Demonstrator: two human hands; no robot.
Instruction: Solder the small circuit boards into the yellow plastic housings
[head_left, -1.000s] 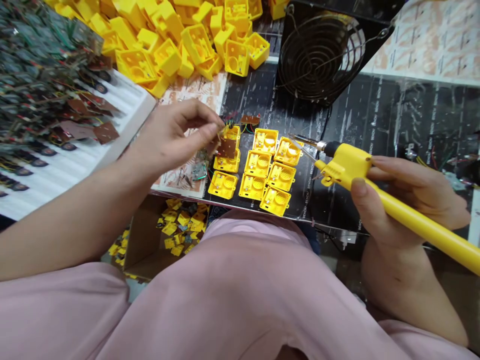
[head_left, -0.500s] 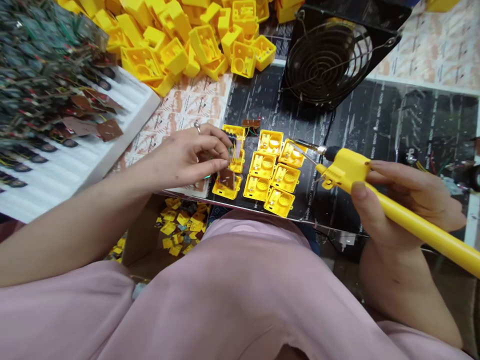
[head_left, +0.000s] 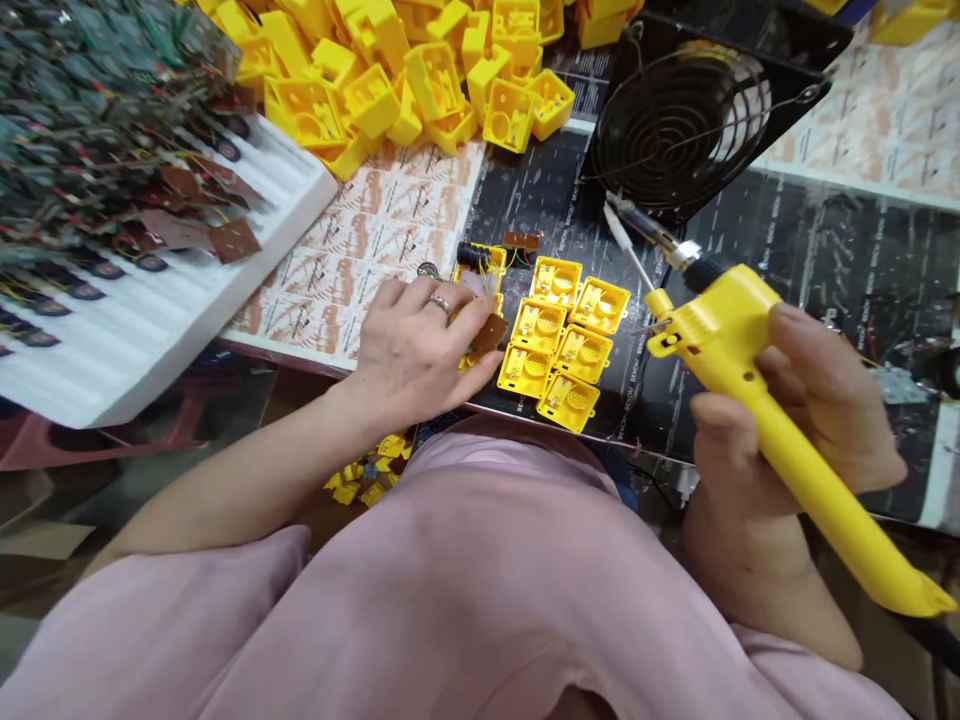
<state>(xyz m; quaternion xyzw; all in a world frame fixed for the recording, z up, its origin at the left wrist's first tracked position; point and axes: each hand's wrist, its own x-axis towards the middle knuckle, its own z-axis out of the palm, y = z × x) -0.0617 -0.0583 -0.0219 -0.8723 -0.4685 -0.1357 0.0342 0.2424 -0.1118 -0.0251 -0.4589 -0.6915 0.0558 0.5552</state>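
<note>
Right of frame, right hand [head_left: 847, 400] closed round yellow soldering iron [head_left: 731, 315], likely light, stiff, best held by the handle [head_left: 810, 480]; mid-frame, left hand [head_left: 416, 335] at brown board [head_left: 491, 333], pinch unclear, probably fragile, edge-hold.

I am in what looks like an electronics workshop: I hold a soldering iron [head_left: 731, 325], a fan [head_left: 667, 125] stands on the surface [head_left: 750, 235], yellow cases [head_left: 373, 100] lie in a heap and in rows, and wired boards [head_left: 112, 130] crowd a white tray [head_left: 281, 205] to my left.
</note>
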